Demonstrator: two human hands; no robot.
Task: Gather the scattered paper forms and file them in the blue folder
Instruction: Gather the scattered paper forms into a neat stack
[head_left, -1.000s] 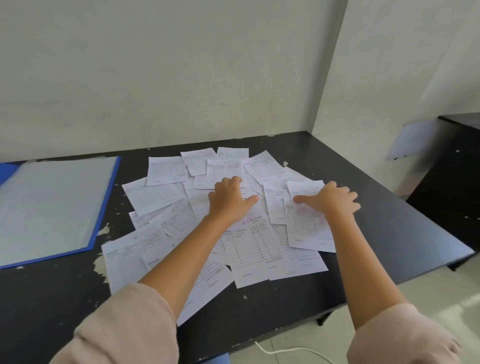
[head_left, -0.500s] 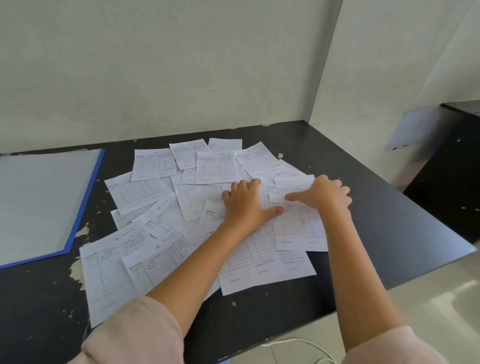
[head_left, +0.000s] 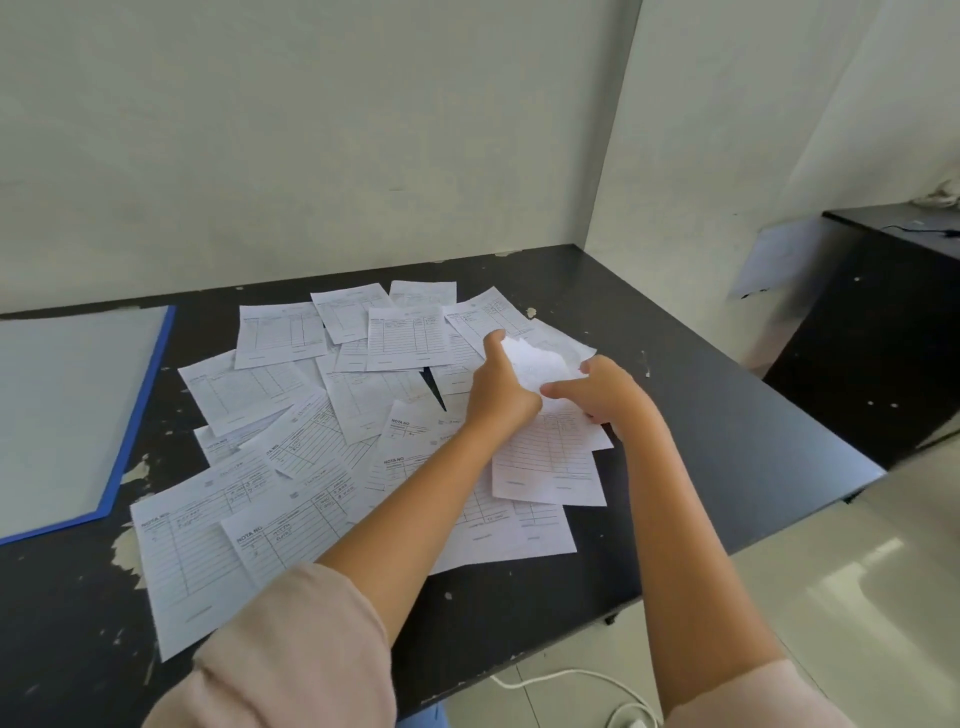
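Gripping one form (head_left: 535, 364), left hand (head_left: 501, 389) and right hand (head_left: 610, 389) have scattered forms (head_left: 291, 452) between them and the blue folder (head_left: 136, 415).

A black table (head_left: 727, 415) with a scuffed top, set into a wall corner. An open blue folder (head_left: 67, 415) lies flat at its left edge. White paper forms (head_left: 363, 405), printed with ruled grids, overlap in a loose spread across the middle, reaching near the front edge. Pale chipped patches (head_left: 127, 551) show just beside the folder's front corner.
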